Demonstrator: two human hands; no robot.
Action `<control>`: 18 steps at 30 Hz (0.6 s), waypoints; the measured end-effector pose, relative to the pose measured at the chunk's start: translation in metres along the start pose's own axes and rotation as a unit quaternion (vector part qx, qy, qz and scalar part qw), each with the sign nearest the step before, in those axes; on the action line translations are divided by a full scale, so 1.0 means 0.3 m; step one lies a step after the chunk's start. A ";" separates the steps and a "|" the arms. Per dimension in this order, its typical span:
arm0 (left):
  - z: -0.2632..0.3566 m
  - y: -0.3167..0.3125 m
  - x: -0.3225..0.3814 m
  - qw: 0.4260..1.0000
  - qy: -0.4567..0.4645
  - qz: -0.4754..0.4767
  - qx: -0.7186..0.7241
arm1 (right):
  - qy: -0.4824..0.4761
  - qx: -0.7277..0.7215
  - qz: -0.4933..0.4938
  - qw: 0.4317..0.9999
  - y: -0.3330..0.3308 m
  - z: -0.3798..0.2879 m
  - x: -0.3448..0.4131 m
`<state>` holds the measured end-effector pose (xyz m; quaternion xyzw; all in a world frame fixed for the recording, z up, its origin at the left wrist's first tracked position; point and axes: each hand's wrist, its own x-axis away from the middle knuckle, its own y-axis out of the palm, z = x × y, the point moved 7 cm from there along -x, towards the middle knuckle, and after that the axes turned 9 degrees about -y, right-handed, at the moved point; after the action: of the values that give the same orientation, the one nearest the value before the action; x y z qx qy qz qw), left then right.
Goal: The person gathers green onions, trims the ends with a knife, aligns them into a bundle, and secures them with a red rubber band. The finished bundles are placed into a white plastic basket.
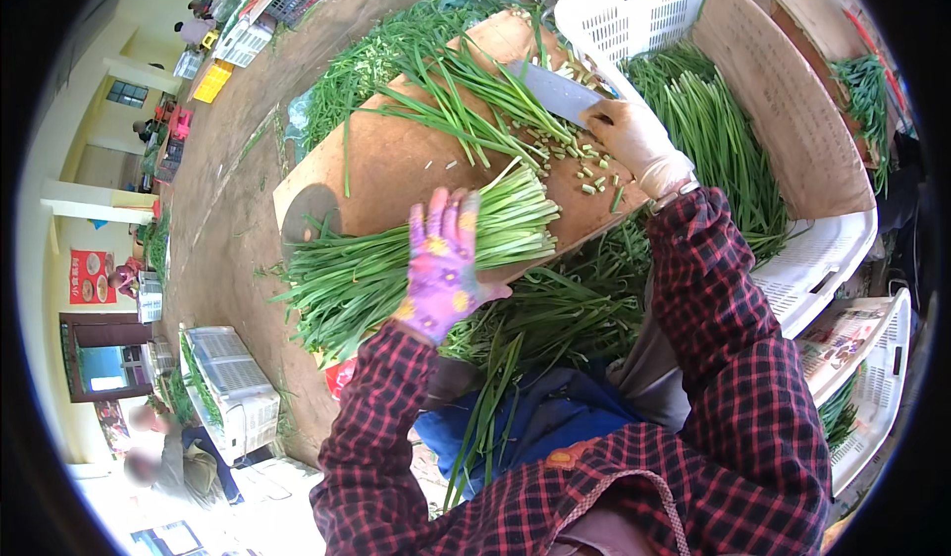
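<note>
My left hand [444, 270], in a pink and purple flowered glove, lies with fingers stretched on a thick bundle of green garlic chives [356, 270], whose pale cut ends point right. A white glove covers my right hand [631, 140], which is closed on the handle end of a wide-bladed knife [556, 92]. The blade rests over loose chives [475, 88] on the wooden cutting board [371, 154]. Short cut stem pieces [594, 173] are scattered on the board beneath and beside my right hand. The knife's handle is hidden in the glove.
A white plastic crate [806, 259] lined with cardboard holds chives at the right, with another crate [877, 400] below it. A leafy heap [349, 80] lies beyond the board. More leaves [572, 303] cover my lap. Several people and crates are in the background at left.
</note>
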<state>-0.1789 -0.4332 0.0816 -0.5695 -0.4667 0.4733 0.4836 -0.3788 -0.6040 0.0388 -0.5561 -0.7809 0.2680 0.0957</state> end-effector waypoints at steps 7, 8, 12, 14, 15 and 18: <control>-0.052 0.128 -0.151 0.979 -0.072 -0.188 -0.017 | -0.123 0.257 -0.016 0.958 0.209 -0.061 -0.125; -0.067 0.120 -0.141 0.984 -0.064 -0.167 0.010 | -0.127 0.274 -0.028 0.953 0.246 -0.084 -0.140; -0.130 0.051 -0.099 0.980 -0.083 -0.164 0.073 | -0.132 0.360 -0.019 0.923 0.335 -0.068 -0.204; -0.178 0.023 -0.061 0.975 -0.106 -0.157 0.114 | -0.135 0.346 -0.028 0.928 0.403 -0.046 -0.219; -0.211 0.002 -0.044 0.972 -0.120 -0.149 0.133 | -0.150 0.323 -0.034 0.934 0.436 -0.067 -0.226; -0.272 -0.021 -0.011 0.943 -0.140 -0.178 0.245 | -0.219 0.207 -0.072 0.951 0.539 -0.126 -0.238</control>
<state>-0.0988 -0.4449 0.0951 -0.2690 -0.4932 0.5540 0.6144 -0.2037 -0.6195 -0.0039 -0.3935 -0.7481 0.5317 0.0543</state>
